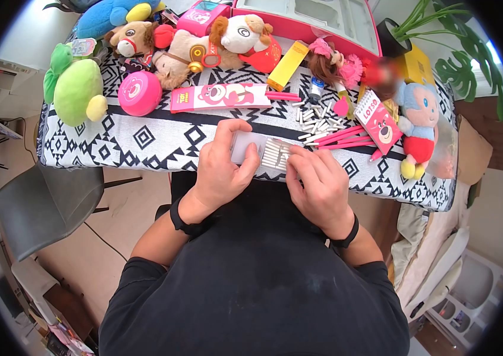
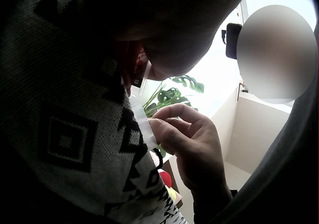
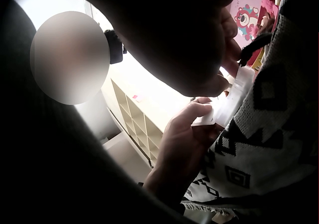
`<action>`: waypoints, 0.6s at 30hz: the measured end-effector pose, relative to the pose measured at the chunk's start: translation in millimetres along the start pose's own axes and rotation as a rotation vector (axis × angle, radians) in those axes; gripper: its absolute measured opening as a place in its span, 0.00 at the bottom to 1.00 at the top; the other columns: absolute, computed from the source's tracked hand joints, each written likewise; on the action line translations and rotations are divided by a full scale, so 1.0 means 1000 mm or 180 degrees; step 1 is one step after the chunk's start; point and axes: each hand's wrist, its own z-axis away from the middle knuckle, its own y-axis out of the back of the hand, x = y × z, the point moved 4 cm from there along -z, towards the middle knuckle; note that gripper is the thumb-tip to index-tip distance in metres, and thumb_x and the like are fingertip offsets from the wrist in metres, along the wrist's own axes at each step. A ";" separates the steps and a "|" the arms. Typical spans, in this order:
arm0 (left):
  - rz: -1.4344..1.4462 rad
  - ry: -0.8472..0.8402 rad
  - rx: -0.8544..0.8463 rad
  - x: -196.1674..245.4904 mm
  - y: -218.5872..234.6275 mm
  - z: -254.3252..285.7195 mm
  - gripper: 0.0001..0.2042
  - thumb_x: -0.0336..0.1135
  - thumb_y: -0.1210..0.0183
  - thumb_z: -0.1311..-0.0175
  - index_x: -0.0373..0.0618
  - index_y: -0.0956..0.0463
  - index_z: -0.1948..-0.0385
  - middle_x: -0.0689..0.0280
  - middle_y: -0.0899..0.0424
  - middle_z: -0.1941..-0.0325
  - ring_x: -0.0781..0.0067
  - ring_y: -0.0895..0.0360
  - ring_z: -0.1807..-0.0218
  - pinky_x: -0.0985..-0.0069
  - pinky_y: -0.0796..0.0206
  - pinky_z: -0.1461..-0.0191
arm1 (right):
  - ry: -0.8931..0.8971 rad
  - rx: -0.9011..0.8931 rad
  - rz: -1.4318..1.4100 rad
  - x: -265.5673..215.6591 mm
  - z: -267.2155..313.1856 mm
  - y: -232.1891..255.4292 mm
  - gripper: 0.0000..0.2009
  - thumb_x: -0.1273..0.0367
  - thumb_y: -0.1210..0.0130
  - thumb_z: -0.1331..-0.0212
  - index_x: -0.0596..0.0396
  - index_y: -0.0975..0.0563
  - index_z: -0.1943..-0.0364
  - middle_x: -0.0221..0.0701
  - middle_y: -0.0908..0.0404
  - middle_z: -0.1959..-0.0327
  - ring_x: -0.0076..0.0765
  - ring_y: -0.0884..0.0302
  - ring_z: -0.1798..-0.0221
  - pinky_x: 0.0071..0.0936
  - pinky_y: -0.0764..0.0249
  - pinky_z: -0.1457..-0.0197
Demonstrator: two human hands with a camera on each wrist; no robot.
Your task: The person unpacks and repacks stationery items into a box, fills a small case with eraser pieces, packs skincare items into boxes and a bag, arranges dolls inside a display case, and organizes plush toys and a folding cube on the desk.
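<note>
My left hand (image 1: pixel 222 163) grips a small clear plastic case by its flipped-open lid (image 1: pixel 242 148), thumb on the lid's inner face. The case's tray (image 1: pixel 275 153) holds a row of short white sticks, a few lying crosswise near its lower edge. At the tray's right side my right hand (image 1: pixel 321 184) has thumb and forefinger pinched together on what looks like one small white stick, mostly hidden by the fingertips. In the left wrist view the right hand (image 2: pixel 192 142) reaches the translucent case edge. A loose pile of white sticks (image 1: pixel 321 121) lies beyond the case.
Pink pens (image 1: pixel 343 136) and a Lotso notepad (image 1: pixel 380 121) lie right of the pile. Behind are a long pink Toy Story box (image 1: pixel 222 98), a round pink case (image 1: pixel 139 93), a yellow box (image 1: pixel 288 65) and several plush toys. A grey chair (image 1: pixel 49 202) stands at left.
</note>
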 end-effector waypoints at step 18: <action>-0.0012 0.0001 -0.0019 0.000 0.001 0.000 0.15 0.25 0.32 0.25 0.40 0.24 0.41 0.64 0.14 0.71 0.75 0.15 0.73 0.72 0.26 0.67 | 0.0185 -0.0122 -0.0355 -0.001 -0.002 -0.003 0.15 0.79 0.26 0.45 0.62 0.14 0.52 0.38 0.07 0.50 0.44 0.14 0.59 0.40 0.15 0.56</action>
